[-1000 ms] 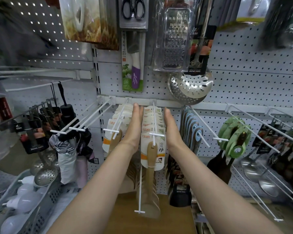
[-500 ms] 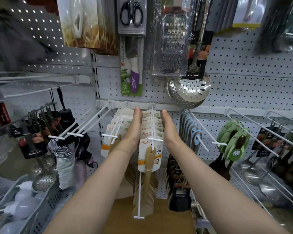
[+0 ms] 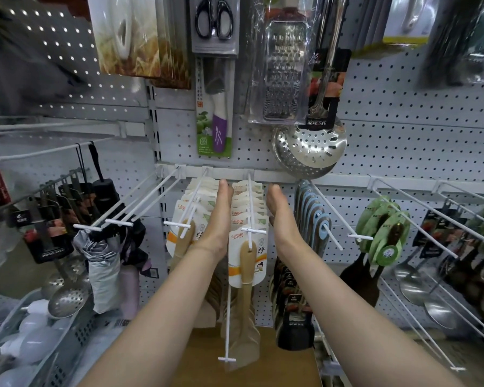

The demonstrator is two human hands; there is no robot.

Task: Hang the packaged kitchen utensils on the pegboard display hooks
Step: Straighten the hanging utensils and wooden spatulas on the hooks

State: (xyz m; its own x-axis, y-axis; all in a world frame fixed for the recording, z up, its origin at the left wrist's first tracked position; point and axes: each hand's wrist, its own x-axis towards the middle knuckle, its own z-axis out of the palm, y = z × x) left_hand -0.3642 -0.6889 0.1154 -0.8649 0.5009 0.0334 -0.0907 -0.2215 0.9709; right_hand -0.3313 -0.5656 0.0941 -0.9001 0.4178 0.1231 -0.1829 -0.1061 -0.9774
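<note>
A row of packaged wooden spatulas [image 3: 248, 258] with white and orange cards hangs on a white display hook [image 3: 250, 213] in the middle of the pegboard [image 3: 403, 141]. My left hand [image 3: 220, 219] lies flat along the left side of the row, fingers straight. On the row's right side my right hand [image 3: 280, 216] is held flat with straight fingers, close to the cards. A second row of the same spatulas [image 3: 187, 227] hangs on the hook to the left.
Blue-handled utensils [image 3: 316, 219] and green-carded ones [image 3: 386, 233] hang to the right, steel ladles [image 3: 414, 286] beyond. Bare white hooks [image 3: 129, 213], umbrellas [image 3: 106, 247] and black-carded skimmers hang left. A grater [image 3: 282, 71], knife, scissors and skimmer [image 3: 313, 146] hang above. A grey basket [image 3: 39, 344] sits low left.
Both hands have stayed flat on either side of the spatula row. They have shifted very slightly; the view has moved a little.
</note>
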